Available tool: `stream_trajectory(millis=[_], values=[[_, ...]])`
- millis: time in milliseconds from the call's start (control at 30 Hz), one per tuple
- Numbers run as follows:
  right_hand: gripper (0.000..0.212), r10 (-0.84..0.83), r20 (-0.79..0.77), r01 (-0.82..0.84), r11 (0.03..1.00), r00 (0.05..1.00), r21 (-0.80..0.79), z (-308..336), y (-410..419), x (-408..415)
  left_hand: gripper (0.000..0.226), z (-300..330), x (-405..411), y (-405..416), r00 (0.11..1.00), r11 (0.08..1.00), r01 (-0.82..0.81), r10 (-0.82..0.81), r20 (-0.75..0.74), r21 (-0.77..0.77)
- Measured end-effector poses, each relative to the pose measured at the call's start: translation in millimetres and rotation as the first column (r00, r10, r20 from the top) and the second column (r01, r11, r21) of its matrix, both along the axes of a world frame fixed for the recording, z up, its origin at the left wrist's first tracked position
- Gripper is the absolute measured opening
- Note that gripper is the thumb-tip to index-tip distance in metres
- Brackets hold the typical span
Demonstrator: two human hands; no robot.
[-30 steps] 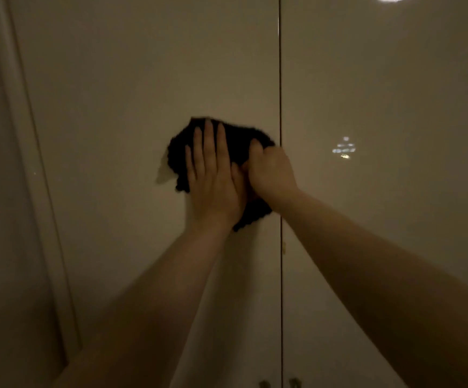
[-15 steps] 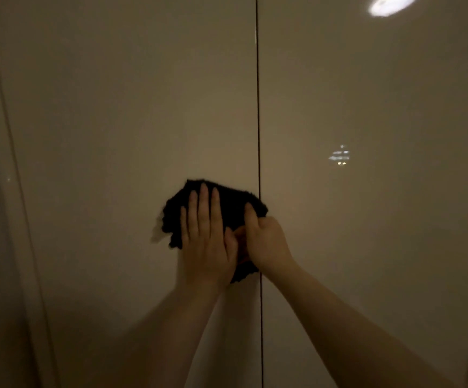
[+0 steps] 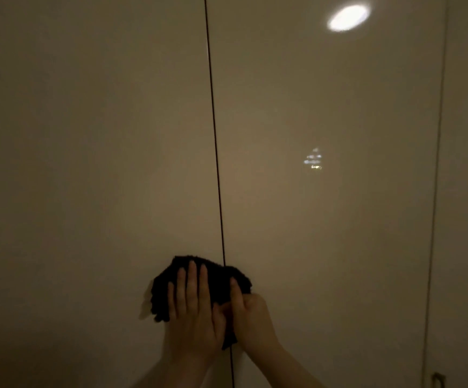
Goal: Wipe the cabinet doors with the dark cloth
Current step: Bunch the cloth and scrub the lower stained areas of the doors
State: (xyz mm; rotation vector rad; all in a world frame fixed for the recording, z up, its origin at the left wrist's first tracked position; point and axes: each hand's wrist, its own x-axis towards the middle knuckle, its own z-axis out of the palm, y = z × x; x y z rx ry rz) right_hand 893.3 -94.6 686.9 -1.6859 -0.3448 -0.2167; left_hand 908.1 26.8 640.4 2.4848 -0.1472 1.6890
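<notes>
The dark cloth [image 3: 216,278] is bunched and pressed flat against two glossy beige cabinet doors, straddling the thin vertical gap between them. My left hand [image 3: 193,312] lies on the cloth with fingers straight and together, over the left cabinet door [image 3: 93,163]. My right hand [image 3: 251,317] presses the cloth's right edge, thumb up, on the right cabinet door [image 3: 325,233]. Both hands sit low in the view.
A second vertical gap [image 3: 437,163] marks another door at the far right, with a small metal fitting [image 3: 438,380] near the bottom corner. A round ceiling light reflection [image 3: 347,18] shines at the upper right.
Both hands and the cloth have dropped lower in the view and shifted slightly right across the gap; the view has tilted up, showing more of the upper doors.
</notes>
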Motion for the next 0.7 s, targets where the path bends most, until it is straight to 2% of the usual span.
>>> stream_trajectory(millis=[100, 200, 367, 467, 600, 700], values=[[0.07, -0.029, 0.008, 0.029, 0.999, 1.0, -0.016, 3.0, -3.8, 1.0, 0.061, 3.1, -0.8, -6.7, 1.0, 1.0, -0.015, 0.015, -0.022, -0.014], [0.066, -0.069, 0.065, 0.07, 0.997, 0.996, -0.023, 18.6, -10.1, 4.4, 0.06, 22.0, -1.8, -16.2, 0.999, 1.0, -0.008, 0.009, -0.041, 0.024], [0.063, -0.162, 0.165, 0.169, 0.985, 0.973, -0.031, 84.0, -25.9, 13.7, 0.061, 96.2, 6.4, -30.8, 1.0, 0.991, 0.015, -0.017, 0.012, 0.133], [0.046, -0.149, 0.225, 0.167, 0.984, 0.963, -0.063, 118.6, -31.0, 13.6, 0.062, 129.2, 8.0, -35.2, 1.0, 0.987, -0.015, 0.01, 0.029, 0.161], [0.04, -0.113, 0.194, 0.122, 0.992, 0.974, -0.037, 130.3, -32.8, 11.4, 0.061, 139.9, 6.4, -37.2, 1.0, 0.987, -0.008, 0.006, 0.017, 0.163], [0.046, -0.11, 0.147, 0.111, 0.994, 0.983, 0.002, 129.5, -30.9, 5.3, 0.06, 140.9, 2.7, -33.3, 1.0, 0.983, 0.029, -0.027, -0.013, 0.181]])
